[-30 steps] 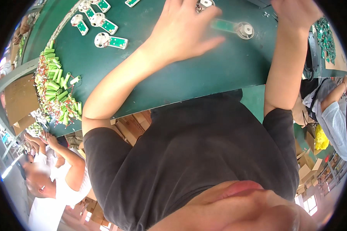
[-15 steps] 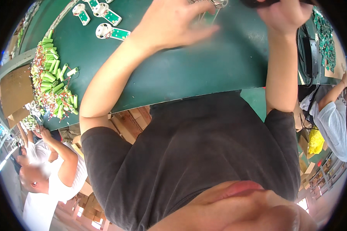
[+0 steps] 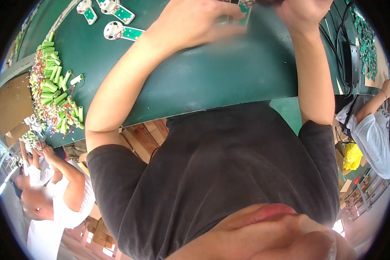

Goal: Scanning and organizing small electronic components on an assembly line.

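My left hand (image 3: 195,21) reaches in at the top middle, with finger and thumb around a small green circuit board (image 3: 245,14) in a pale housing. Its thumb is smeared by motion, and part of the board lies behind the fingers. Just to the right, my right hand (image 3: 305,15) is closed on a dark object (image 3: 268,2), mostly cut off by the top edge, so its kind does not show. Left of my left forearm lie several white housings (image 3: 113,30) with round ends and green boards.
A heap of green cylindrical cells (image 3: 56,89) with red wires covers the table's left side. Black cables and a black box (image 3: 350,63) lie at the right, beside a pile of green boards (image 3: 368,47). Co-workers sit at left (image 3: 69,190) and right (image 3: 372,143).
My right hand has moved left, closer to my left hand, bringing the dark object nearer the board. The whole view has shifted slightly, so the table things appear a little further left.
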Demonstrator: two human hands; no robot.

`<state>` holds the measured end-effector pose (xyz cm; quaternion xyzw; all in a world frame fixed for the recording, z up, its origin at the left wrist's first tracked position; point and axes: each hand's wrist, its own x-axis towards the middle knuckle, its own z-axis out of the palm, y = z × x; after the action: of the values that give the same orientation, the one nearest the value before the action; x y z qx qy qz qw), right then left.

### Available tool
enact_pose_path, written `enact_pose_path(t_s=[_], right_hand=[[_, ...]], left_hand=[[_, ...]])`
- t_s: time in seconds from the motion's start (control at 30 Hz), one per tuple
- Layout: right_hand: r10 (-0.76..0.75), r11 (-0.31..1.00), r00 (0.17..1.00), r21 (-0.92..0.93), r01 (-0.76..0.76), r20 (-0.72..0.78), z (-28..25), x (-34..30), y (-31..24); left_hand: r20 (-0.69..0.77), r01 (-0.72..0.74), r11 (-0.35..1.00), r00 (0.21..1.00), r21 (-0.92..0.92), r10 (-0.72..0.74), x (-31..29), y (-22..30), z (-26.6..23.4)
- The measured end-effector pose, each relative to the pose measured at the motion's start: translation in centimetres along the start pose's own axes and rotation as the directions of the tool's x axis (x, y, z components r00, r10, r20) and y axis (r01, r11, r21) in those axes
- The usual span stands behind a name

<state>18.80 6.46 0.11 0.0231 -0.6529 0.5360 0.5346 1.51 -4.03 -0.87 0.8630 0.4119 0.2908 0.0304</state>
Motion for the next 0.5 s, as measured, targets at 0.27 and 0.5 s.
enact_pose_path(t_s=[0.27,0.5], right_hand=[[0.109,0.992,0.993,-0.064,-0.112,-0.038,0.23,-0.07,-0.45],[0.113,0.993,0.993,0.044,-0.112,-0.018,1.03,-0.14,-0.26]], left_hand=[[-0.038,0.003,0.999,0.999,-0.049,-0.005,0.21,-0.38,0.68],[-0.075,-0.002,0.997,0.997,-0.077,-0.004,-0.22,-0.44,0.89]])
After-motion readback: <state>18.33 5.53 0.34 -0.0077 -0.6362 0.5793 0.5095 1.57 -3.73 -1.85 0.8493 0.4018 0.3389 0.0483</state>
